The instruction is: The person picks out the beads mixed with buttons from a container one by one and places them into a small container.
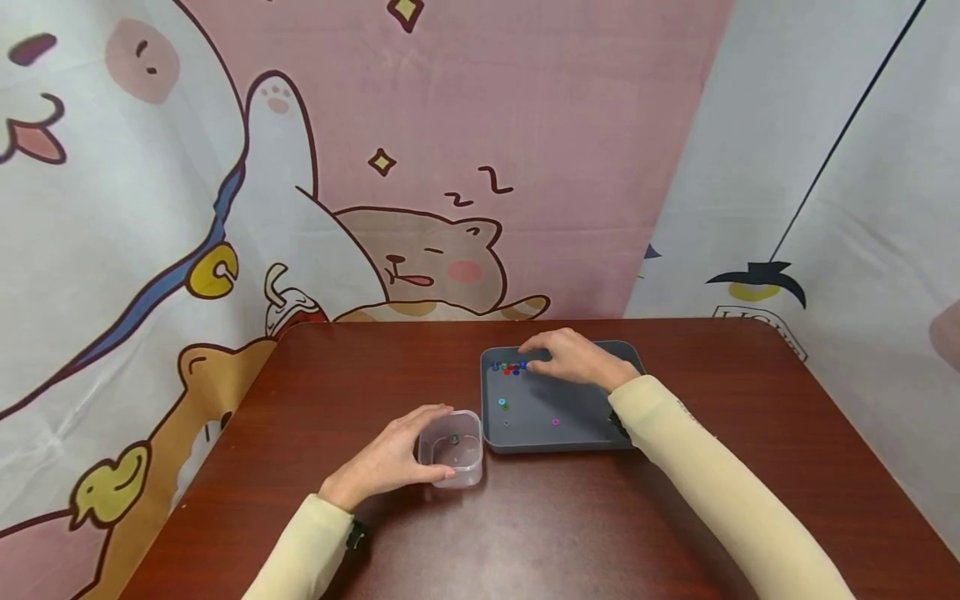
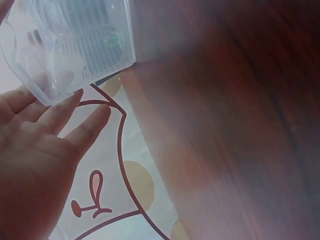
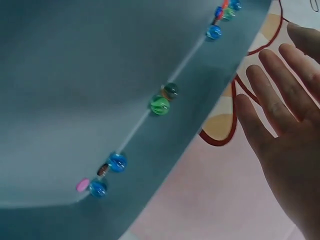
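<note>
A clear plastic container (image 1: pixel 468 475) stands on the table with my left hand (image 1: pixel 390 450) around it, thumb on the near side and fingers on the far side. One green marble (image 2: pixel 113 40) lies inside it. My right hand (image 1: pixel 573 357) is over the far part of a grey tray (image 1: pixel 585 400); its fingers (image 3: pixel 272 100) look loosely extended, holding nothing. Along one edge of the tray, the right wrist view shows blue marbles (image 3: pixel 118 162), a green marble (image 3: pixel 160 105) and a small pink piece (image 3: pixel 82 185). A magenta ring (image 1: pixel 556 422) lies nearer the tray's front.
The tray and container sit side by side on a reddish-brown wooden table (image 1: pixel 360 358). A cartoon-printed cloth (image 1: pixel 585 167) hangs behind the table's far edge. More small red and blue pieces (image 1: pixel 510 369) lie clustered at the tray's far left.
</note>
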Demonstrator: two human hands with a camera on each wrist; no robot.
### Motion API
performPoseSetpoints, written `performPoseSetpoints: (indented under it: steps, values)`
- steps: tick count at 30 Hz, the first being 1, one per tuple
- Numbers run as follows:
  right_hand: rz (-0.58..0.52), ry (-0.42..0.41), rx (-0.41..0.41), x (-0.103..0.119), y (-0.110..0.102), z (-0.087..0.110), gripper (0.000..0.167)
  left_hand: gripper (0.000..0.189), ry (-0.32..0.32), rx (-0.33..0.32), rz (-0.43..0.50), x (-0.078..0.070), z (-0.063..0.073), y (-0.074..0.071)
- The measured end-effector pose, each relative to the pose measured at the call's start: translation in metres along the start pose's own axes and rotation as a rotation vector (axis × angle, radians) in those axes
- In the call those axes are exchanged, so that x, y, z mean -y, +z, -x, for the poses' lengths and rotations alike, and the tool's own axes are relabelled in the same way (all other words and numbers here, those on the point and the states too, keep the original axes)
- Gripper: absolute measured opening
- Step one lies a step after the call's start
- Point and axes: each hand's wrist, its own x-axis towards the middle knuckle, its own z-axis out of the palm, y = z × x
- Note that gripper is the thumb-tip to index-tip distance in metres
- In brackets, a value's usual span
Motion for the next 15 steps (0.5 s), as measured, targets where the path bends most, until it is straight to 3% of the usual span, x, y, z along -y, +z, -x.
performPoseSetpoints:
  steps: [8, 15]
  values:
    - [-0.009, 0.001, 0.036, -0.008, 0.015, -0.01, 0.04, 0.088, 0.011, -0.002, 0.005, 0.002, 0.001, 0.002]
    - [-0.014, 0.03, 0.016, -0.012, 0.023, -0.013, 0.04, 0.087, 0.024, -0.007, 0.003, 0.003, 0.0, 0.002]
